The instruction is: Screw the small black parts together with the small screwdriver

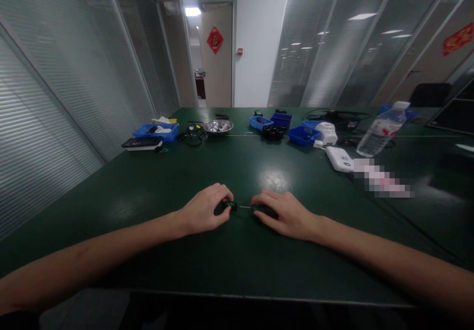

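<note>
- Two hands were in play, facing each other low over the near half of the one green table (159, 186).
- The left hand (207, 206) had its fingers curled and thumb closed in, pinching one small dark part (232, 205) with a green patch on it.
- And over on the other side, the right hand (291, 212) was wrapped round the dark handle of one tool (267, 211)!
- One thin metal shaft bridged the gap from that handle toward the part; whether its tip touched was too small to tell.
- Out left sat one black box (142, 144), one blue tray (172, 133) behind it, then a tangle of black cable (194, 135), strands uncountable.
- One steel bowl (218, 131) shone just beside the cable.
- Across the middle, four more trays: a light-blue one (255, 124), a dark-blue one (283, 117), and a pair (298, 136) (311, 123) close together, making five in all.
- One black bundle (273, 133) lay in front of the first two of those.
- Right side: one white plug (328, 133), one white power bank (338, 159), and one bottle (381, 130), white-capped and upright.
</note>
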The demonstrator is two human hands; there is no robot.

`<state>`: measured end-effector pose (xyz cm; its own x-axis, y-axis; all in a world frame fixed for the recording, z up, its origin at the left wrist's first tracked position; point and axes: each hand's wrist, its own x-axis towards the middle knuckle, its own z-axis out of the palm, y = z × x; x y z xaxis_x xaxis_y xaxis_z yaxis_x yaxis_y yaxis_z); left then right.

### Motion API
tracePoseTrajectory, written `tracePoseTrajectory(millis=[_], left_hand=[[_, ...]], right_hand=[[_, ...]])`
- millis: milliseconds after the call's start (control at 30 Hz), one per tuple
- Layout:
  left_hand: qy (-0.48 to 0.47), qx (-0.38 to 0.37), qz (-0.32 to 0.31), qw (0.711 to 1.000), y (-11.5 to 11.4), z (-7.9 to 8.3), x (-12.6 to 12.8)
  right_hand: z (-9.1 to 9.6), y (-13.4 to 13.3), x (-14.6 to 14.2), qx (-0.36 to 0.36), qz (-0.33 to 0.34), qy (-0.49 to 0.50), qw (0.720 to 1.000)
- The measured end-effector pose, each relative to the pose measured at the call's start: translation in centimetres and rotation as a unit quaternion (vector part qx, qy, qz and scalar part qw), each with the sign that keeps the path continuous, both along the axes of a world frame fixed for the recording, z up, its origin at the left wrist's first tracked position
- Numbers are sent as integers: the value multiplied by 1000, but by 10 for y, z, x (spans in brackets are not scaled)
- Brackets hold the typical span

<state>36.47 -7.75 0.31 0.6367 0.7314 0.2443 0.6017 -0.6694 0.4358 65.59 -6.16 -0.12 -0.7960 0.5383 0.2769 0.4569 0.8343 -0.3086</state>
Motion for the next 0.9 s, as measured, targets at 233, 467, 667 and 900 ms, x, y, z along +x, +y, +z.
tracePoseTrajectory(millis=[233, 467, 667, 900], left_hand=[[-21, -2, -62, 998, 5, -4, -3], [-21, 11, -83, 996, 5, -3, -4], [-22, 22, -101, 994, 6, -5, -4], [-40, 36, -113, 992, 7, -13, -4]], right_hand=[[-2, 1, 1, -6, 2, 3, 1000], [-1, 1, 1, 0, 9, -1, 1000], [0, -1, 0, 15, 24, -15, 1000], [0, -7, -3, 56, 49, -65, 995]])
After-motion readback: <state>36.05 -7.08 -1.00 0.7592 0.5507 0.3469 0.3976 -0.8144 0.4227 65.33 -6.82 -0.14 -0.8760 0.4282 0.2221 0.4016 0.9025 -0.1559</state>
